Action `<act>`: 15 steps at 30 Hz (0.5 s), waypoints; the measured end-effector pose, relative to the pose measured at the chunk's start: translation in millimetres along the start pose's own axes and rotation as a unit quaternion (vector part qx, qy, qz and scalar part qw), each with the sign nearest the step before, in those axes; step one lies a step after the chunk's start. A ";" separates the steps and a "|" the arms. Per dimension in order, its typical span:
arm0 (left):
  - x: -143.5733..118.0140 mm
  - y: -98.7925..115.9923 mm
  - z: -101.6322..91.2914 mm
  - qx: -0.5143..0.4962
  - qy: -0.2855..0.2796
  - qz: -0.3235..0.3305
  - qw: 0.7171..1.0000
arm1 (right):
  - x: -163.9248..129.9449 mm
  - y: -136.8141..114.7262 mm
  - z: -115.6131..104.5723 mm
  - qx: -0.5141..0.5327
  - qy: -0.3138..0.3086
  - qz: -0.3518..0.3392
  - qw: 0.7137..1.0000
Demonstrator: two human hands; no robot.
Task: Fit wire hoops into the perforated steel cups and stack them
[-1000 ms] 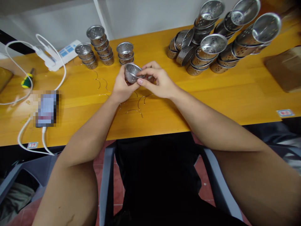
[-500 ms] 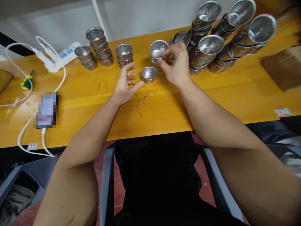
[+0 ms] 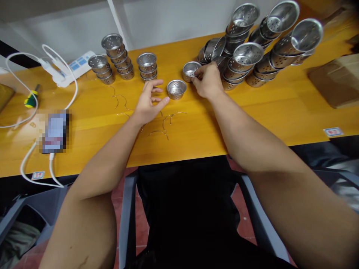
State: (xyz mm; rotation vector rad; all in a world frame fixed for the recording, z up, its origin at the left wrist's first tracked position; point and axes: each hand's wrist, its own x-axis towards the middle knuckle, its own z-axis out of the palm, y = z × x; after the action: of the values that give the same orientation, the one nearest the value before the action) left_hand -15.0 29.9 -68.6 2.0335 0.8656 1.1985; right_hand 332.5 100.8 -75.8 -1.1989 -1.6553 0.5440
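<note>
My right hand (image 3: 206, 80) grips the rim of a small perforated metal cup (image 3: 190, 70) that rests on the yellow table (image 3: 252, 108), just left of a big heap of the same cups (image 3: 252, 48). My left hand (image 3: 149, 100) lies on the table with its fingers spread and nothing in it. A second loose cup (image 3: 176, 89) stands upright right next to its fingertips. Several thin curved wire handles (image 3: 164, 125) lie scattered on the wood below and left of my left hand.
Three short stacks of cups (image 3: 123, 61) stand at the back left. A white power strip (image 3: 74, 65) with white cables, a green-handled screwdriver (image 3: 31, 99) and a phone (image 3: 54, 130) lie at the left. A brown cardboard box (image 3: 335, 80) sits at the right.
My left hand set one cup down on the table and opened. My right hand took another cup from beside the heap and lowered it onto the table.
</note>
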 end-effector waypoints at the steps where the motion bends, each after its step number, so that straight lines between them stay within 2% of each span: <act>1: -0.1 1.6 -0.1 0.001 0.001 -0.001 1.000 | -1.4 -5.0 0.7 -0.053 0.048 0.025 0.997; 3: -0.4 4.9 0.0 0.002 0.000 -0.007 1.000 | -4.0 -12.9 2.4 -0.073 0.084 0.055 0.992; 8: -0.9 9.7 0.2 -0.004 -0.005 -0.022 1.000 | -6.7 -10.0 10.3 0.032 0.013 0.044 0.998; 12: 0.1 5.6 -0.7 -0.012 -0.008 -0.023 1.000 | -7.0 -2.8 21.1 0.131 -0.044 -0.009 0.990; 15: 0.4 3.2 -1.5 -0.010 -0.016 -0.014 1.000 | -12.2 -17.0 23.2 0.143 -0.037 -0.048 0.988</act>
State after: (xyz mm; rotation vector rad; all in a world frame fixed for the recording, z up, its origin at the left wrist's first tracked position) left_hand -15.5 28.6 -65.3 2.0131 0.8604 1.1519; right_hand 304.5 87.1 -77.5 -0.8948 -1.6248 0.7445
